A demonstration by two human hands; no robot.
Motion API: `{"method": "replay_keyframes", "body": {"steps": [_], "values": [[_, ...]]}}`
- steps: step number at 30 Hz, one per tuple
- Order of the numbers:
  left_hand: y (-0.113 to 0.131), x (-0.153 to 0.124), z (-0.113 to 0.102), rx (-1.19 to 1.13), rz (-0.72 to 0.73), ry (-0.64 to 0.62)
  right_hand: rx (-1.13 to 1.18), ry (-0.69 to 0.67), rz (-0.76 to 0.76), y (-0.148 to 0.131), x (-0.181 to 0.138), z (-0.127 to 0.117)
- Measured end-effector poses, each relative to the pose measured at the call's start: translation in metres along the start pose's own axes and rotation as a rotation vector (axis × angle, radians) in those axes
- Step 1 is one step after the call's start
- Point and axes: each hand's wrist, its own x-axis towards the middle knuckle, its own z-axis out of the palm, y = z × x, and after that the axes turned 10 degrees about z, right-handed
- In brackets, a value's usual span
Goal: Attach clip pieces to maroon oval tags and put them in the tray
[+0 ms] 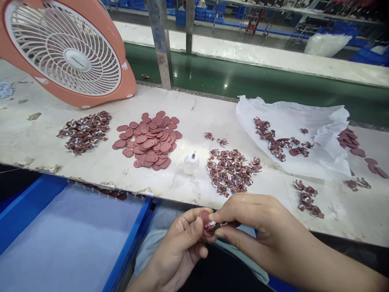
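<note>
On the near side of the bottle (191,164), the left hand (182,241) pinches a reddish disc (204,217) by its rim and the right hand (258,221) grips a figurine (212,224) against it, both parts seemingly light and stiff, the figurine likely fragile and best held by its body.

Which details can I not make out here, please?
Head view: part of the small brown-white figure, hidden by the right hand.
Head view: the lettering on the orange-white plastic fan, too small and blurred.
Head view: the fan's top, cut off by the upper edge.
Head view: the near end of the blue plastic bin, cut off by the lower edge.
</note>
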Motion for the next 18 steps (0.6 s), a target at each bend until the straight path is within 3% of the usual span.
{"method": "replay_keyframes", "body": {"steps": [18], "values": [[0.0049, -0.0011, 0.0008, -0.054, -0.002, 0.056, 0.041, 0.001, 0.006, -0.0041, 0.005, 0.0017]]}}
